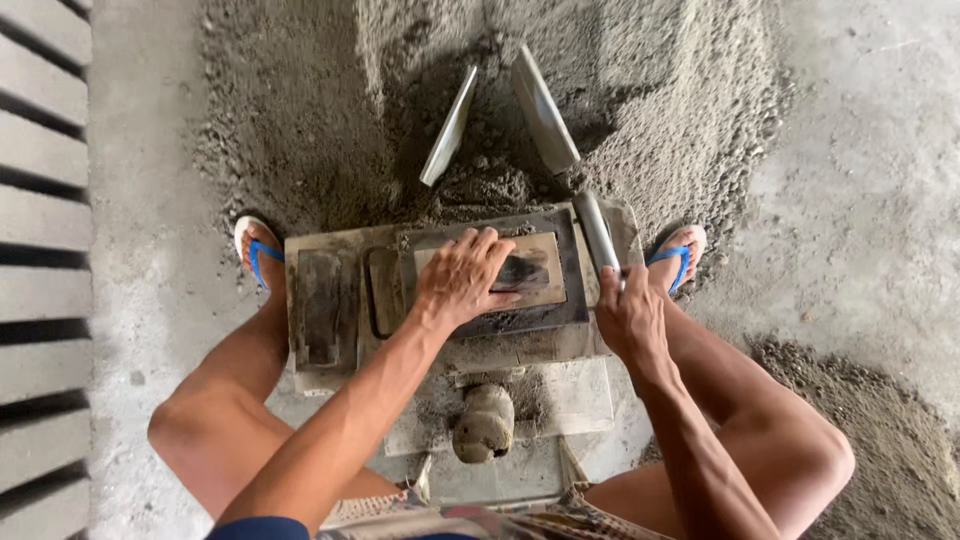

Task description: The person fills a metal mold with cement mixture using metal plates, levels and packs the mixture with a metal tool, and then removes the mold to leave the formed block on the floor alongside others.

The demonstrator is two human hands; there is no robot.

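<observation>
- While the person squats over a metal block mould [330, 300] at mid-frame, the left hand [462, 280] lies flat, fingers spread, on the mould's rectangular press plate [540, 262], holding nothing.
- Right of it, the right hand [630, 318] has its grip closed round a steel handle [597, 232].
- Judging by this, the mould seems filled and pressing is under way; release is left.
- Grey mix [650, 90] and two trowel blades [545, 110] lie above; finished blocks [45, 200] line the left edge.
</observation>
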